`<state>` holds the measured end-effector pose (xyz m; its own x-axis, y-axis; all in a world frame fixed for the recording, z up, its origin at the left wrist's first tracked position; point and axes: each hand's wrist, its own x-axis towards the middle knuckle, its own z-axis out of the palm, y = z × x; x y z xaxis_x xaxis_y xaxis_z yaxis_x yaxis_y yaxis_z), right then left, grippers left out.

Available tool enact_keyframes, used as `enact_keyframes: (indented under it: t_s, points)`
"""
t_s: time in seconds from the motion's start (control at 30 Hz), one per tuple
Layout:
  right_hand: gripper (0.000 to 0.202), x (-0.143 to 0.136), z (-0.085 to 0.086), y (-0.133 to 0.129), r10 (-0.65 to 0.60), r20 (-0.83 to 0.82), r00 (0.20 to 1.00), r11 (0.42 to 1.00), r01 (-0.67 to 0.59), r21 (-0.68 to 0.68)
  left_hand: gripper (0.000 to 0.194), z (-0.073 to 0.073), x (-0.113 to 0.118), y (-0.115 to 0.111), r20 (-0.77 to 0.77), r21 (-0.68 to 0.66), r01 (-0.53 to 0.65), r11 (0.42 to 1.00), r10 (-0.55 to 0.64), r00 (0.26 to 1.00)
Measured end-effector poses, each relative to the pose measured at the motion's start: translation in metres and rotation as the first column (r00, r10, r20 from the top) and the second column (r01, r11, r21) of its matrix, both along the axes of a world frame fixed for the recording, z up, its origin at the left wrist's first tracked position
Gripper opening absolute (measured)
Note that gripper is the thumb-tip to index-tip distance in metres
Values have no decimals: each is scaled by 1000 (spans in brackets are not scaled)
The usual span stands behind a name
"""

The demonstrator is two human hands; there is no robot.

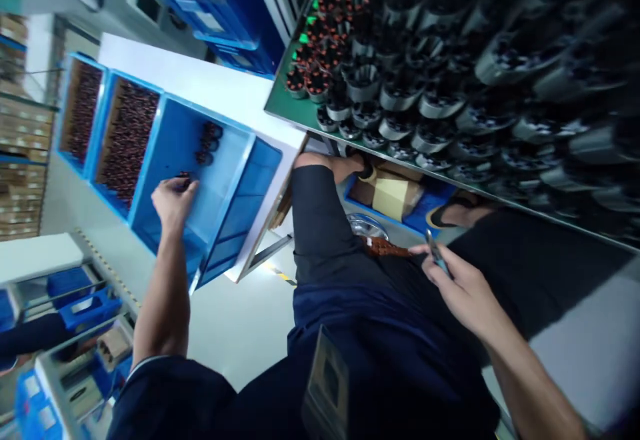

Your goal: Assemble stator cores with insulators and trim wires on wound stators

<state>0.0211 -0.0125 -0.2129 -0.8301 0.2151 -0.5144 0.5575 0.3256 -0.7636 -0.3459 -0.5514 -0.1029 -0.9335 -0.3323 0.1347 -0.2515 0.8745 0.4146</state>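
My left hand (173,203) reaches over a blue bin (220,187) at the left. Its fingers are closed around a small dark part (184,177), mostly hidden by the hand. A few similar dark round parts (206,147) lie inside that bin near its far wall. Above my lap at the right, my right hand (457,283) grips a small hand tool (438,255) with a metal tip and blue-green handle. The tool's exact kind is hard to make out.
Two more blue bins (127,135) filled with dark-and-copper parts stand on the white table (200,83). A green-topped bench (287,108) carries rows of metal ring-shaped parts (395,93), some with copper-coloured windings. Blue crates (215,20) are stacked behind. Under the bench sits a blue tray (360,193) with cardboard.
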Motion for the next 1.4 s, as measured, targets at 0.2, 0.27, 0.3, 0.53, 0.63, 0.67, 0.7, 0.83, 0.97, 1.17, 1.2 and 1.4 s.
enact_keyframes:
  t_s: [0.2, 0.27, 0.3, 0.53, 0.63, 0.67, 0.7, 0.83, 0.97, 1.17, 1.2, 1.4]
  points:
    - [63, -2, -4, -10, 44, 90, 995, 999, -45, 9, 28, -62, -44, -29, 256, -119, -167, 979, 193, 947]
    - [65, -3, -5, -13, 44, 105, 993, 999, -47, 22, 31, -78, -53, -28, 260, -113, -210, 971, 233, 937]
    - [66, -3, -6, -15, 44, 112, 993, 999, -47, 24, 34, -84, -58, -27, 249, -110, -237, 965, 258, 934]
    - [69, -10, -7, -39, 32, 133, 991, 999, -28, -33, 49, -118, -83, -12, 139, -83, -453, 888, 461, 877]
    - [67, -14, -5, -47, 39, 126, 991, 998, -32, -55, 52, -125, -83, -8, 113, -59, -486, 872, 490, 865]
    - [66, -15, -5, -49, 40, 123, 992, 998, -33, -58, 52, -127, -82, -8, 105, -53, -485, 873, 488, 866]
    - [66, -16, -5, -49, 42, 122, 992, 998, -35, -60, 53, -128, -80, -7, 99, -46, -480, 876, 482, 870]
    - [66, -18, -11, -49, 48, 121, 991, 997, -40, -71, 51, -126, -73, -8, 97, -8, -444, 896, 442, 892]
    - [65, -19, -10, -47, 40, 109, 993, 996, -31, -86, 49, -107, -75, -2, 101, 79, -446, 891, 438, 893]
    - [66, -19, -1, -42, 12, 81, 997, 996, -5, -92, 65, -39, -84, 47, -191, 223, -176, 959, 220, 957]
    - [67, -19, 0, -42, 12, 79, 997, 996, -5, -86, 66, -29, -83, 64, -241, 230, -65, 971, 121, 963]
    - [71, -20, 8, -46, 9, 47, 999, 994, -4, -110, 42, -1, -77, 206, -111, -171, 752, 637, -770, 628]
